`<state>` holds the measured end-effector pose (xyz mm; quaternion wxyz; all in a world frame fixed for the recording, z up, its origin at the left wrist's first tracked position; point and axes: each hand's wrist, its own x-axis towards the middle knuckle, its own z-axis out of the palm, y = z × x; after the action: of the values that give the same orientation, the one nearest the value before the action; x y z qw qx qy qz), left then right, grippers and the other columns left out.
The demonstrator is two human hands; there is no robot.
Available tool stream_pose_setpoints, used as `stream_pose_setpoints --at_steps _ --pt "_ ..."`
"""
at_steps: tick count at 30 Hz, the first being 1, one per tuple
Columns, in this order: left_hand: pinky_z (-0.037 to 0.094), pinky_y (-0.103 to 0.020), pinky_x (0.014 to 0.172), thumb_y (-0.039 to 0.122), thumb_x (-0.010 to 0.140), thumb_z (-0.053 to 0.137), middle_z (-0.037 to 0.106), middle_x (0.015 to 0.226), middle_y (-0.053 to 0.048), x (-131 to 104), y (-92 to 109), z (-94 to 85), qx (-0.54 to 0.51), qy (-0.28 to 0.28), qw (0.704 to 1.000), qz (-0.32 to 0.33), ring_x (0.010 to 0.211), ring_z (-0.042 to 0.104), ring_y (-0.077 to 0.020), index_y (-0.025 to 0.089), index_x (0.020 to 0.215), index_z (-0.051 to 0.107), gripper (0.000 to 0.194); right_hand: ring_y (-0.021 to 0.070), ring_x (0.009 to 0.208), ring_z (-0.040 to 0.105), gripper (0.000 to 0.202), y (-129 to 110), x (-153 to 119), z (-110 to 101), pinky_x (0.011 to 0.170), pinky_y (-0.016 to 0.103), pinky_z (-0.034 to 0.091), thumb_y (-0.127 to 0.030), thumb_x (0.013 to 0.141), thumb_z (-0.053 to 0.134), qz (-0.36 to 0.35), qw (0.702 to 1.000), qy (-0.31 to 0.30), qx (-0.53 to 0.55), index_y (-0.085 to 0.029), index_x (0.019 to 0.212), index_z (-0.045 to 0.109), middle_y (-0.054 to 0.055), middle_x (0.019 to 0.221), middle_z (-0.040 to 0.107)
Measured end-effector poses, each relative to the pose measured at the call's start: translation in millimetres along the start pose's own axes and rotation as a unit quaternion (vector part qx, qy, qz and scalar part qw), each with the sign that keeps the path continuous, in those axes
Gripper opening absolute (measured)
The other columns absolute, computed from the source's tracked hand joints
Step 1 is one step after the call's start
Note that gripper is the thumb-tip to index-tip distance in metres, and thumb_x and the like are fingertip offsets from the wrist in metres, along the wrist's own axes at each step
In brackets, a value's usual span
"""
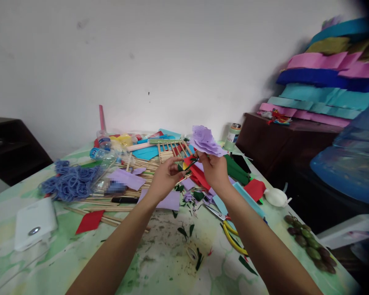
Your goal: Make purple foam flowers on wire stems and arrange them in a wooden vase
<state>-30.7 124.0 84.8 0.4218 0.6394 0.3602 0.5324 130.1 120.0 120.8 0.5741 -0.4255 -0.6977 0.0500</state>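
A ruffled light purple paper flower (206, 141) stands up from my right hand (214, 170), whose fingers are pinched around its base. My left hand (166, 178) is just to the left, thumb and fingers closed on a thin dark green paper strip (191, 163) that runs toward the flower's base. Both hands are above the cluttered table. Below them lie purple paper sheets (166, 200), dark green scraps and red paper. Scissors (217, 213) with yellow handles rest under my right forearm.
Many thin wooden sticks (107, 208) cover the table's middle. Blue yarn (72, 180), a plastic bottle (101, 155) and a white device (35, 223) are at left. Grapes (310, 243) lie at the right edge, a jar (233, 136) behind. Coloured paper stacks (326, 80) top the dark cabinet.
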Motion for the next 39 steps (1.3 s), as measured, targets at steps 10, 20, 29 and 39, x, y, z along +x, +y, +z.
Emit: stream_pose_setpoints --at_steps 10,20,29,39 --pt "0.032 -0.02 0.047 0.02 0.065 0.069 0.049 0.064 0.004 -1.1 -2.8 2.2 0.017 0.012 1.0 0.021 0.051 0.046 -0.0084 0.021 0.102 0.063 0.038 0.022 0.075 0.062 0.025 -4.3 -3.2 -2.4 0.078 0.033 0.046 -0.029 0.087 0.043 -0.004 1.0 -0.006 -0.012 -0.017 0.084 0.064 0.008 0.078 0.066" --pt "0.032 -0.02 0.044 0.022 0.064 0.07 0.053 0.06 0.004 -7.6 -1.2 8.3 0.026 0.011 0.999 0.035 0.05 0.048 -0.01 0.021 0.104 0.062 0.041 0.0257 0.085 0.063 0.025 -10.4 -1.9 -4.9 0.078 0.036 0.046 -0.028 0.087 0.044 -0.015 0.995 0.0 -0.094 -0.018 0.091 0.066 0.01 0.087 0.069" --pt "0.043 -0.022 0.056 0.019 0.064 0.071 0.055 0.067 0.004 -8.5 -12.0 11.6 -0.048 -0.005 0.999 -0.016 0.059 0.057 -0.0109 0.019 0.108 0.055 0.047 0.0249 0.084 0.064 0.024 -4.3 -5.4 -2.7 0.076 0.032 0.046 -0.027 0.087 0.045 0.011 0.998 -0.015 -0.063 -0.018 0.091 0.067 0.008 0.085 0.068" --pt "0.049 -0.028 0.067 0.021 0.067 0.071 0.066 0.076 -0.001 -8.4 -17.0 16.7 -0.109 -0.035 0.993 -0.032 0.066 0.063 -0.0141 0.019 0.128 0.043 0.067 0.0272 0.096 0.062 0.023 -4.5 -5.2 -4.0 0.085 0.036 0.045 -0.028 0.088 0.047 -0.003 0.997 -0.022 -0.071 -0.018 0.095 0.066 0.01 0.097 0.068"
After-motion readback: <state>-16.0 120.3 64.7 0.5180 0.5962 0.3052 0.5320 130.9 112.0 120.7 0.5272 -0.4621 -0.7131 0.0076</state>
